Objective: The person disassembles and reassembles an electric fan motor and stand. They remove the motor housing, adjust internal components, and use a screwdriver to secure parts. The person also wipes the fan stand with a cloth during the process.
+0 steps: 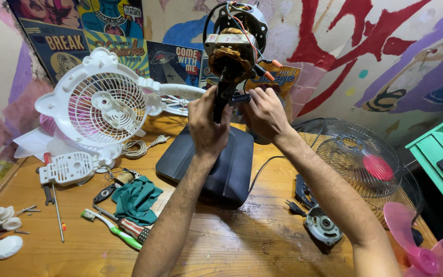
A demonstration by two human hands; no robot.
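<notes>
Left of our grip, well apart from it, the white fan housing [101, 105] leaned over the wooden counter [242, 241], with a green cloth [137, 197] and a screwdriver [55, 205] lying lower down on that side. Our left hand [207, 123] was clamped around the black neck [221, 100] of the fan motor [232, 46], fingers closed tight on it. That motor stood directly above the grip, its long axis running upright, copper windings and loose wires at the top, the neck pointing down toward the dark base [206, 159] just below our wrists. Our right hand [265, 113] sat just beside the left, fingertips pinched together on a small black part [239, 99] at the neck's side, so it was the nearer hand to that piece. Right of the grip, lower and well apart, lay the wire guard [355, 154] and a pink blade [421, 246].
</notes>
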